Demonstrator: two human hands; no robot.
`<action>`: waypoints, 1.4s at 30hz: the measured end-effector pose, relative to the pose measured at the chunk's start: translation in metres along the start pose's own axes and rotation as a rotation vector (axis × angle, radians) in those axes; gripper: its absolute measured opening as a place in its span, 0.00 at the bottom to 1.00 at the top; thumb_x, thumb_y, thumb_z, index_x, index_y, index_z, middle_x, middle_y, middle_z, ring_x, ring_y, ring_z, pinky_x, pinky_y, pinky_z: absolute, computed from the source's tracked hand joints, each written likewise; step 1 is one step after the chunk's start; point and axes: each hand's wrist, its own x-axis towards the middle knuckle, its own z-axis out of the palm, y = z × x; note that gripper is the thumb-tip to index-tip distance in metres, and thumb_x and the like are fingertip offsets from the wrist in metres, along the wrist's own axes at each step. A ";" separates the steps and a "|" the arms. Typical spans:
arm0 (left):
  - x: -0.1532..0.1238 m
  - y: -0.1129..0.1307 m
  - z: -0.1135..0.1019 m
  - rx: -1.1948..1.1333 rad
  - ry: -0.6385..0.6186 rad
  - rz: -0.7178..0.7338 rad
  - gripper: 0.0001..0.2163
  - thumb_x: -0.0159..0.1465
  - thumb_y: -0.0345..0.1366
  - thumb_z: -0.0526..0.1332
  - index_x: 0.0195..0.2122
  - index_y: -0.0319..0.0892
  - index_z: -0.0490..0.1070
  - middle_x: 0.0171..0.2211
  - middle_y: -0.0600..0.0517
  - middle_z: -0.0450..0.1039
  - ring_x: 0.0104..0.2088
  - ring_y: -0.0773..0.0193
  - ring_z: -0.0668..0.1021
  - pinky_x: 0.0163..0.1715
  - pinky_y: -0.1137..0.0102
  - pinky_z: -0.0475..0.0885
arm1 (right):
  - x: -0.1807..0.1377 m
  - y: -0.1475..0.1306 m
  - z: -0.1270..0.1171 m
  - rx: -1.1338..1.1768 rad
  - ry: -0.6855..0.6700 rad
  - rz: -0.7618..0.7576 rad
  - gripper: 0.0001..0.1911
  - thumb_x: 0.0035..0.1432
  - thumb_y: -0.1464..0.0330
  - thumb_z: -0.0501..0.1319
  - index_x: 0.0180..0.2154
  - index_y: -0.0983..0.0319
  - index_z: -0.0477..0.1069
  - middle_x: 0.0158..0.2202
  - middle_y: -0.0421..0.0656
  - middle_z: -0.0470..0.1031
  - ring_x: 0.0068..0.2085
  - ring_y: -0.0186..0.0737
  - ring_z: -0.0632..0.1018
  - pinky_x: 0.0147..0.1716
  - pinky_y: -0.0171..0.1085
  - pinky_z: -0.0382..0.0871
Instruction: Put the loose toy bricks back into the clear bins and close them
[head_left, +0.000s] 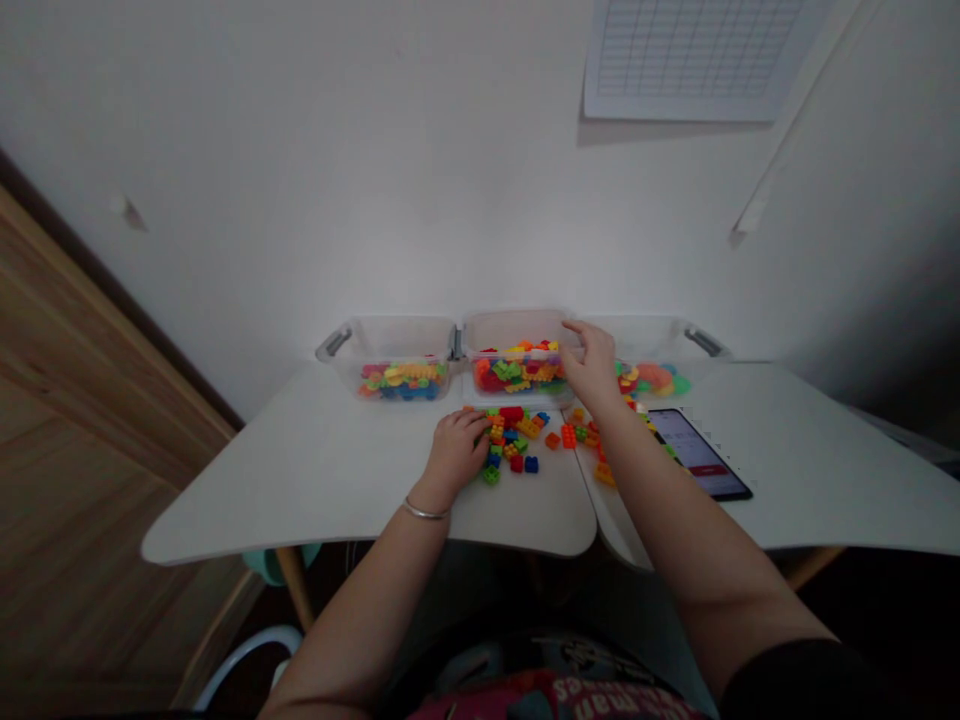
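My left hand (pixel 456 450) rests on the white table (pixel 322 470) with its fingers curled against a loose pile of small coloured building bricks (pixel 517 437); what they grip is hidden. My right hand (pixel 595 368) reaches forward to the right edge of the middle clear plastic bin (pixel 516 330), fingers curled over the rim; I cannot make out anything in it. The middle bin holds mixed red, green, yellow and orange bricks. A silver bangle (pixel 425 513) circles my left wrist.
A left clear bin (pixel 390 345) and a right clear bin (pixel 660 340), both with bricks, stand against the white wall. A phone (pixel 697 452) with a lit screen lies right of my right arm. More bricks (pixel 585 435) are scattered by that arm.
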 end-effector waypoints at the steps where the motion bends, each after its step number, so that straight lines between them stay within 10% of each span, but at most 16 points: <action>1: 0.000 0.000 0.000 0.000 0.001 -0.001 0.13 0.63 0.32 0.59 0.47 0.45 0.77 0.51 0.48 0.77 0.53 0.54 0.75 0.57 0.54 0.68 | -0.009 0.002 -0.005 0.006 0.044 0.003 0.21 0.58 0.65 0.53 0.52 0.64 0.70 0.53 0.51 0.74 0.56 0.48 0.70 0.59 0.47 0.60; 17: 0.001 0.002 0.000 0.009 -0.010 -0.027 0.13 0.64 0.32 0.58 0.47 0.45 0.77 0.52 0.48 0.76 0.53 0.55 0.74 0.57 0.54 0.67 | -0.104 0.004 -0.005 -0.576 -0.612 0.198 0.30 0.65 0.53 0.49 0.61 0.63 0.62 0.58 0.57 0.69 0.57 0.60 0.70 0.55 0.55 0.58; 42: 0.000 0.000 0.003 0.043 0.061 -0.067 0.13 0.64 0.31 0.56 0.44 0.45 0.79 0.50 0.49 0.77 0.54 0.53 0.74 0.58 0.54 0.67 | -0.101 0.013 -0.013 -0.461 -0.591 0.152 0.26 0.64 0.58 0.52 0.58 0.63 0.66 0.53 0.52 0.74 0.54 0.51 0.73 0.53 0.44 0.62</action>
